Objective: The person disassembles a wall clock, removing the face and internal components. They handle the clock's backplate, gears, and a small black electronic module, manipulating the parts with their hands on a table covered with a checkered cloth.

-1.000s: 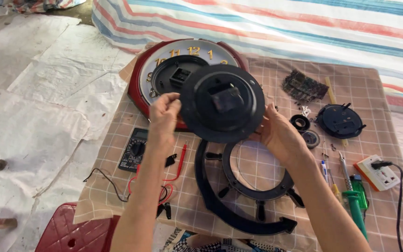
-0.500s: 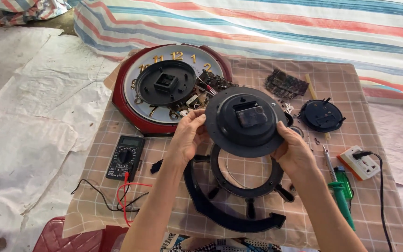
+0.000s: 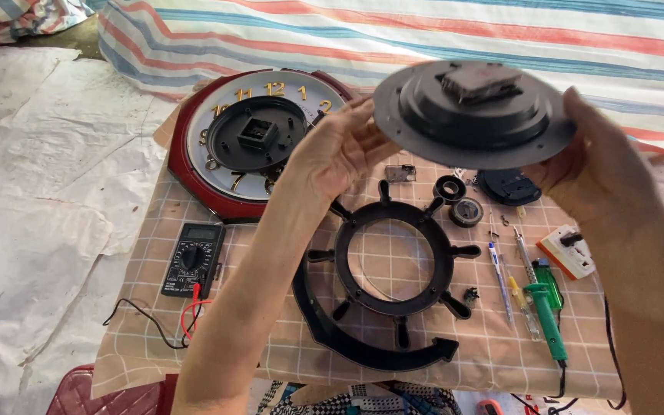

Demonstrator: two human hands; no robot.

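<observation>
Left hand point(image 3: 340, 150): I grip the black round disc point(image 3: 474, 115) by its left rim.
Right hand point(image 3: 597, 173): clasps its right rim.
Disc position: raised above the wheel-shaped frame point(image 3: 393, 261).

Two bare forearms, no sleeves in view; left hand point(image 3: 336, 154) and right hand point(image 3: 605, 173) without gloves, rings or watch; slim wrists, fingers long; nothing else worn that shows here

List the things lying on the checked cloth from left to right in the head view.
Black multimeter → red-rimmed wall clock → black wheel-shaped ring → two small round parts → pen and screwdrivers → green-handled tool → white socket block.
</observation>
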